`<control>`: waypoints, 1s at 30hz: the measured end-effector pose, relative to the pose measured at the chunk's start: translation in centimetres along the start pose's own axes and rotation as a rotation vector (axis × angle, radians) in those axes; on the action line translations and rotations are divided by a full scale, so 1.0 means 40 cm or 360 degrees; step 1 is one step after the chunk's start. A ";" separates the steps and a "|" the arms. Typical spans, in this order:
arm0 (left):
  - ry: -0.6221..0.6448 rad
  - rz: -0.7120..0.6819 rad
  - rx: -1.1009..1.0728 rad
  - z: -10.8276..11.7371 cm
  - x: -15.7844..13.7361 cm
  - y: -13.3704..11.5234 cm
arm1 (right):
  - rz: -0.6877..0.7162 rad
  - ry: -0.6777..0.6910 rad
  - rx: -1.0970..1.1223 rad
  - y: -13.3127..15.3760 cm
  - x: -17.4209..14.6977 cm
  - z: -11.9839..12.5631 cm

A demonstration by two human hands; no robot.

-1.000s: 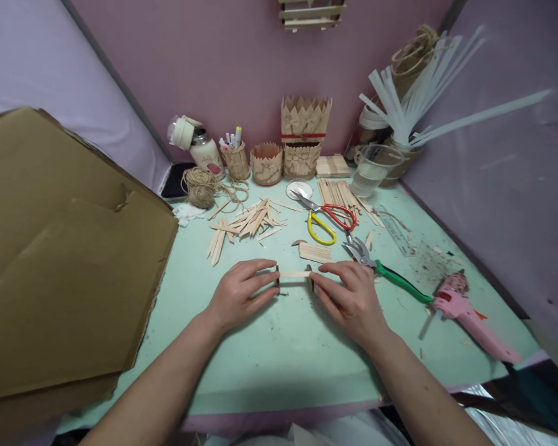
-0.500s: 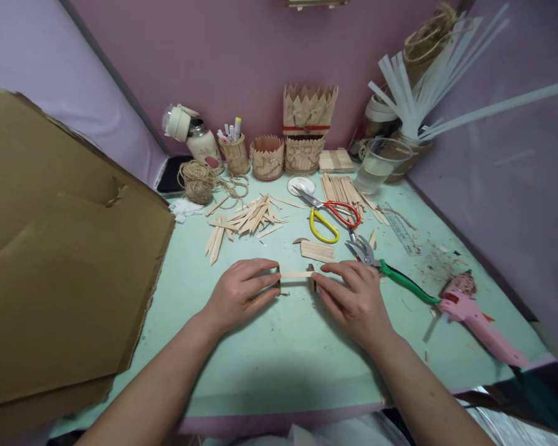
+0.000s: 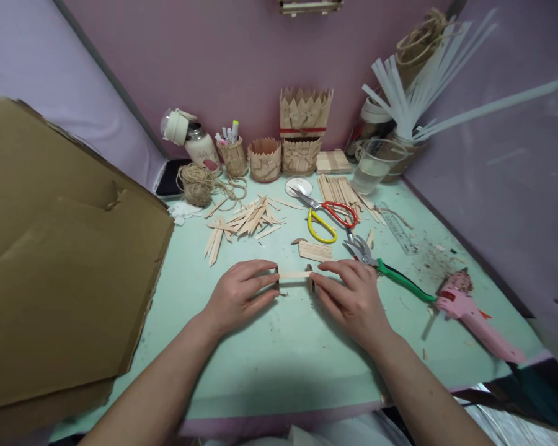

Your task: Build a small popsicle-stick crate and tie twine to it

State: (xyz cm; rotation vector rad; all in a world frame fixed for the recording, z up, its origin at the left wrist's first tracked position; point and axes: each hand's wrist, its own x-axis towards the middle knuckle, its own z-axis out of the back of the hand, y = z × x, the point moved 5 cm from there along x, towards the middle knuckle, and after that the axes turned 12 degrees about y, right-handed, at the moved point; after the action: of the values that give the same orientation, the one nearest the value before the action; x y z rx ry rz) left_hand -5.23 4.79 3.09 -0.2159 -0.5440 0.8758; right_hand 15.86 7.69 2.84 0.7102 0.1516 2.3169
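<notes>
A short pale wooden stick [image 3: 294,275] bridges two small dark upright wooden pieces above the table. My left hand [image 3: 242,290] presses its fingertips against the left upright piece [image 3: 277,279] and the stick's left end. Opposite it, the fingers of my right hand [image 3: 351,296] pinch the right upright piece [image 3: 309,279] at the stick's other end. Just behind lies a small panel of joined sticks [image 3: 315,250], with a curved brown piece [image 3: 298,241] at its corner. Part of each upright piece is hidden behind fingers.
Scissors [image 3: 323,210], green-handled pruning shears [image 3: 390,272] and a pink glue gun [image 3: 469,316] lie to the right. Cut stick pieces [image 3: 253,218] and twine [image 3: 198,184] are at the back left. A cup of liquid [image 3: 374,170] stands back right. Cardboard [image 3: 69,260] rises at left.
The camera view has tilted and shifted slightly. Both hands keep the same hold on the uprights and the stick between them.
</notes>
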 end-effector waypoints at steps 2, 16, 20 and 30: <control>-0.0002 0.0052 -0.0056 -0.001 -0.002 0.001 | -0.0020 -0.0020 0.0046 -0.004 -0.004 0.001; 0.0406 0.0662 -0.0430 -0.045 -0.010 0.043 | -0.0179 0.0184 0.0174 -0.016 -0.003 -0.019; 0.0435 0.0694 -0.0441 -0.049 -0.010 0.043 | -0.0279 0.0311 0.0178 -0.019 -0.004 -0.030; 0.0368 0.0652 -0.0438 -0.054 -0.010 0.047 | -0.0329 0.0400 0.0268 -0.020 0.000 -0.036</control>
State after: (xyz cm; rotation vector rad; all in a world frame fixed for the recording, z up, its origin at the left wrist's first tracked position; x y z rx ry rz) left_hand -5.56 5.75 0.38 -0.6890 -0.4070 1.1530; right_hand 15.58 8.39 1.40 0.4565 0.5158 2.2022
